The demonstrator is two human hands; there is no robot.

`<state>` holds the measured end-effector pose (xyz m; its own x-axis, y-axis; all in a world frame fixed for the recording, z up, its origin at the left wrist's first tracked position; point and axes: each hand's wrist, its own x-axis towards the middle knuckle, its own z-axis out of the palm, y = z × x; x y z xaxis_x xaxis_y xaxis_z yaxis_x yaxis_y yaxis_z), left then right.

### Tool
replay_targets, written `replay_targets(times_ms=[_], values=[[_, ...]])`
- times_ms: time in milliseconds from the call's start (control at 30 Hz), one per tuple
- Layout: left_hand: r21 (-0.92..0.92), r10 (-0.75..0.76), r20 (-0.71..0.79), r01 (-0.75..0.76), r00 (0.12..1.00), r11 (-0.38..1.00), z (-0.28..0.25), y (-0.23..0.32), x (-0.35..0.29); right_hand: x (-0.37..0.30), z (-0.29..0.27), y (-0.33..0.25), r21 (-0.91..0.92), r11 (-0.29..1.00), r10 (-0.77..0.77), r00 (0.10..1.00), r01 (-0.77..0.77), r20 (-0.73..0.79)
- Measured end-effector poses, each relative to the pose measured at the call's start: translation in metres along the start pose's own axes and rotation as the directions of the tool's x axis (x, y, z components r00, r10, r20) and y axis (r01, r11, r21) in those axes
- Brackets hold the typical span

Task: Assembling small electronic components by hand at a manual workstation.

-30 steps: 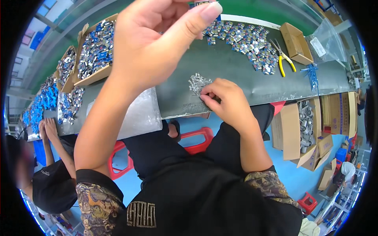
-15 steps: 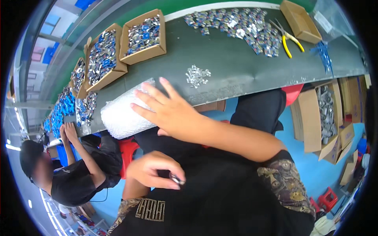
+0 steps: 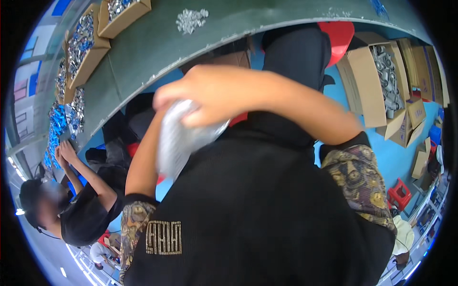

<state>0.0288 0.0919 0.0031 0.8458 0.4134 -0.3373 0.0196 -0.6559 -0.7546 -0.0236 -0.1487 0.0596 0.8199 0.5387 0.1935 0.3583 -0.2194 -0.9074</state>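
Note:
In front of my chest, a clear bubble-wrap bag [image 3: 179, 143] hangs below my right hand [image 3: 210, 90]. The right thumb lies over the bag's upper edge and the hand is closed on it, blurred by motion. My left forearm [image 3: 143, 162] rises from the lower left beside the bag. Its hand is hidden behind the right hand and the bag, so its fingers and anything in them do not show. On the dark green bench beyond lies a small pile of silvery metal pieces [image 3: 192, 21].
Cardboard trays [image 3: 125, 21] of small metal parts stand at the bench's far left, near blue parts [image 3: 58, 119]. A co-worker [image 3: 90, 205] sits at the left. An open carton [image 3: 365, 81] of grey fittings stands right, with red stools [image 3: 400, 194] beyond.
The view has tipped down toward my lap. The bubble-wrap bag has left the bench edge in my right hand. My left hand, earlier pinching a small metal piece, has risen out of sight.

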Motion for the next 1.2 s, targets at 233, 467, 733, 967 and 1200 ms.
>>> replay_targets(times_ms=[233,467,733,967,1200], values=[[-0.854,0.751,-0.248,-0.505,0.612,0.129,0.053,0.16,0.119,-0.048,-0.002,0.154,-0.83,0.311,0.823,0.569,-0.463,-0.009],[-0.854,0.776,-0.349,-0.519,0.525,-0.034,0.04,0.157,0.081,-0.056,-0.029,0.258,-0.135,0.407,0.598,0.376,-0.903,-0.708],[-0.845,0.8,-0.37,-0.529,0.472,-0.079,0.02,0.197,0.073,-0.07,-0.025,0.346,0.04,0.524,0.504,0.272,-0.851,-0.82],[-0.846,0.768,-0.327,-0.533,0.55,0.021,0.058,0.176,0.104,0.02,-0.014,0.369,-0.582,0.373,0.421,0.691,-0.722,-0.587],[-0.877,0.792,-0.254,-0.477,0.556,0.053,0.039,0.18,0.096,-0.001,0.055,0.448,-0.367,0.644,0.343,0.683,-0.671,-0.645]])
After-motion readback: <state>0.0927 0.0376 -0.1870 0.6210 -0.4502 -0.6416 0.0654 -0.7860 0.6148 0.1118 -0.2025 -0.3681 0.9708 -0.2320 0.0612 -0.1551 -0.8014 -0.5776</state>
